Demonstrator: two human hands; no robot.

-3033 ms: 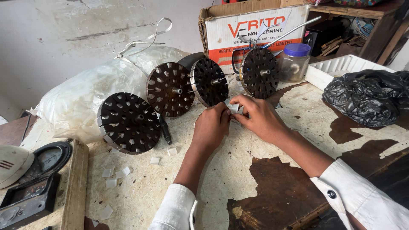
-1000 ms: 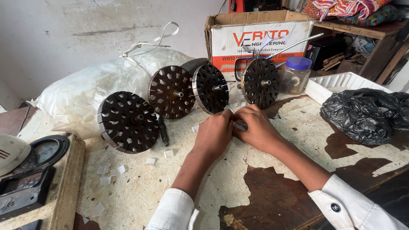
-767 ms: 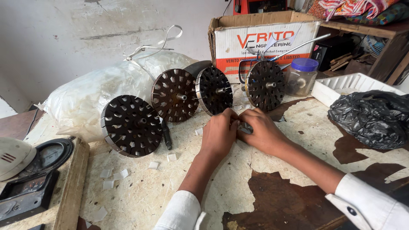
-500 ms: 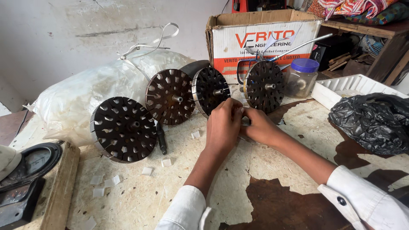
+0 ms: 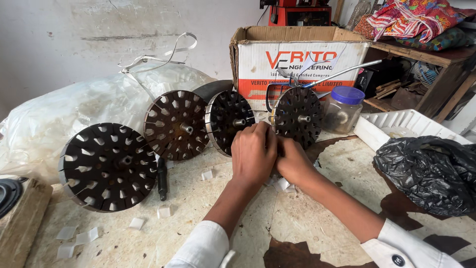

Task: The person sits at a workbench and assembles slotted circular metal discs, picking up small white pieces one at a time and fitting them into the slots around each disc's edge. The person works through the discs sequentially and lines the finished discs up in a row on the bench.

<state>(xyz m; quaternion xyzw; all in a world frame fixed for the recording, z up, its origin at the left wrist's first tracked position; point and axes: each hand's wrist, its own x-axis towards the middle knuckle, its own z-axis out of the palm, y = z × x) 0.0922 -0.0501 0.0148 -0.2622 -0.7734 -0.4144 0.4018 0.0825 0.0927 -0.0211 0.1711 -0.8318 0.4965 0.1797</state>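
Note:
My left hand (image 5: 253, 154) and my right hand (image 5: 293, 163) are pressed together on the worn tabletop (image 5: 198, 218), fingers curled inward. Whatever lies between them is hidden. They sit just in front of two dark slotted metal discs with centre shafts, one to the left (image 5: 229, 119) and one to the right (image 5: 297, 116), and the fingertips are close to the right disc's lower edge. Small white plastic pieces (image 5: 283, 185) lie under my right hand. Two more such discs stand further left, a brownish one (image 5: 174, 124) and a large black one (image 5: 109, 166).
A cardboard box (image 5: 297, 54) and a blue-lidded jar (image 5: 342, 106) stand behind the discs. A white tray (image 5: 411, 124) and a black plastic bag (image 5: 431, 166) are at the right. A big clear plastic sack (image 5: 74, 106) fills the left. A black bolt (image 5: 162, 177) and white scraps (image 5: 74, 233) lie on the table.
My hands have moved forward from the table's middle up to the right-hand discs and closed tighter together. The view has shifted slightly as my head moved.

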